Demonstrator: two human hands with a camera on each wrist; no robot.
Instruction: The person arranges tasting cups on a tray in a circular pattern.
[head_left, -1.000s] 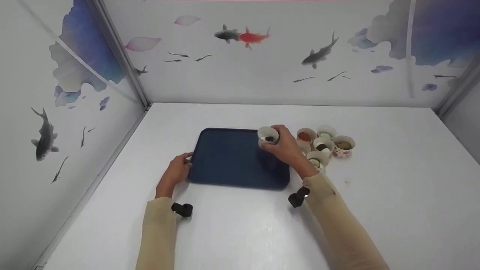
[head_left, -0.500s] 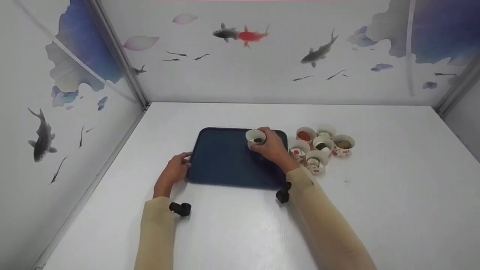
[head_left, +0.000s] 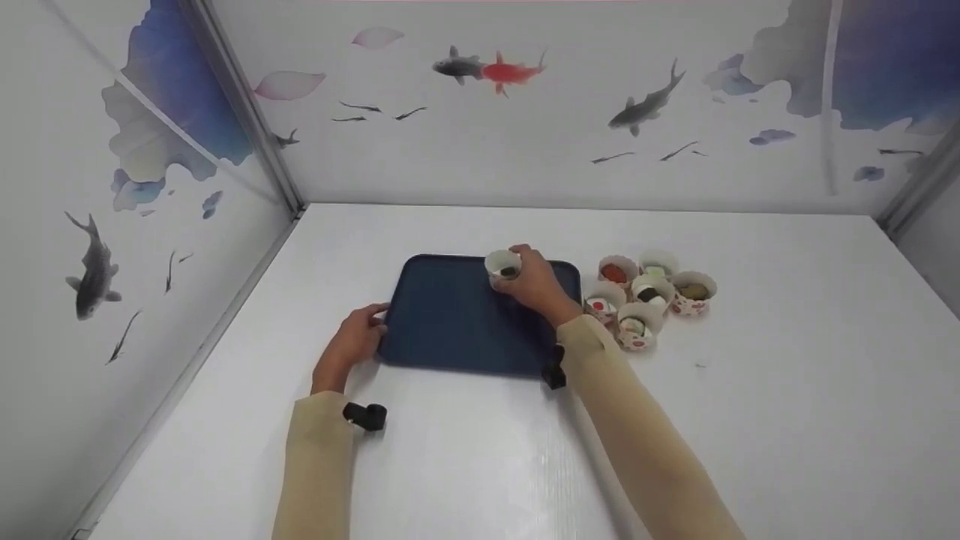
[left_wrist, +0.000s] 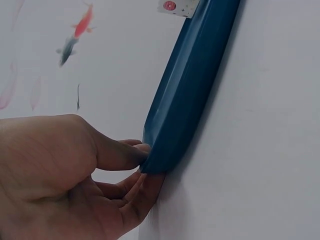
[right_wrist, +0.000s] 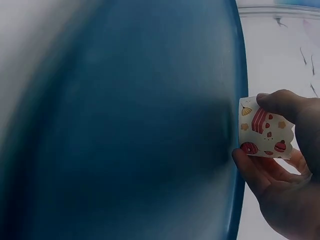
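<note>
A dark blue tray point(head_left: 442, 322) lies on the white table. My left hand point(head_left: 354, 339) pinches its left edge, the thumb on the rim point(left_wrist: 155, 135) and the fingers under it. Over the far part of the tray, my right hand point(head_left: 536, 283) grips a paper cake cup point(head_left: 496, 274) between thumb and fingers. A small dark piece shows inside this cup. The right wrist view shows cake and berry prints on the cup's wall point(right_wrist: 265, 131), close to the tray's far rim; whether it touches the tray I cannot tell.
Several similar paper cups stand in a cluster right of the tray: one with a red-orange filling point(head_left: 615, 273), one with a brownish filling point(head_left: 693, 292), one with a white and green piece point(head_left: 634, 330). A small scrap point(head_left: 700, 366) lies on the table. Walls close in the table.
My right hand has carried the paper cup left and then slightly away from me, over the tray. The left hand stays on the tray's left edge.
</note>
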